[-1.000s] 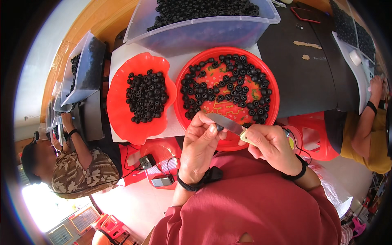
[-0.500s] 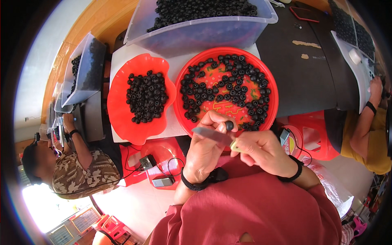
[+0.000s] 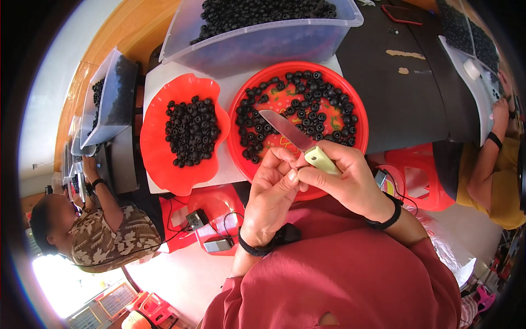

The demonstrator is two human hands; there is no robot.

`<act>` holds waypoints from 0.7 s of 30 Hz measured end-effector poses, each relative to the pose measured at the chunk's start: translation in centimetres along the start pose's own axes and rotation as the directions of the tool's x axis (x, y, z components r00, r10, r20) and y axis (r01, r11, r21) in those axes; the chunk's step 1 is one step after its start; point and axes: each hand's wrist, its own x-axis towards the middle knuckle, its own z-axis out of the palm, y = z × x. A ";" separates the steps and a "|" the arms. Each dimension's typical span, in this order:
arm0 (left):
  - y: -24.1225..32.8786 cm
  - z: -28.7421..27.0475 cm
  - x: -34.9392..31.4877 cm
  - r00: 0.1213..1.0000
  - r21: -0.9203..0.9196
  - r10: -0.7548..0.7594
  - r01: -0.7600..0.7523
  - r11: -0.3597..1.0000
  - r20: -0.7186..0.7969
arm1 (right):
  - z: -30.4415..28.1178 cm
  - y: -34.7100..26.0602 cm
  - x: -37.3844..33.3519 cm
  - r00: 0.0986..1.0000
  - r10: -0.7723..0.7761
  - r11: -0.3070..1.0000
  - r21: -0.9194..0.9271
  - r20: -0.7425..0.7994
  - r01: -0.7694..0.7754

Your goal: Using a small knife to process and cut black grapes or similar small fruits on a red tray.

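My right hand point(image 3: 356, 180) grips a knife point(image 3: 288, 131) by its pale green handle, the blade slanting up and left over the tray. My left hand point(image 3: 268, 197) has its fingertips pinched together against my right thumb. Whatever lies between them is hidden. Just beyond both hands is a round red tray point(image 3: 362, 118) with a patterned base, holding many small round black pieces point(image 3: 312, 116), some showing a ring-like hollow on top. To its left, a red wavy-edged dish point(image 3: 154, 137) contains a heap of the same black pieces point(image 3: 192, 131).
A large clear plastic bin point(image 3: 257, 46) full of black pieces stands behind the tray. A red-edged phone point(image 3: 402, 15) lies on the dark table point(image 3: 400, 104). One person point(image 3: 112, 236) works at the left, another point(image 3: 487, 170) at the right. Red stools point(image 3: 422, 181) stand below.
The knife has swung so its blade points up over the tray. The black piece seen at my left fingertips is out of sight, and my hands have come together.
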 end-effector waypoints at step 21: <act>8.9 2.3 -0.9 0.528 0.917 0.836 -0.246 0.315 -0.145 | -1.9 -0.4 -1.1 0.960 0.276 0.947 0.180 -0.038 -0.265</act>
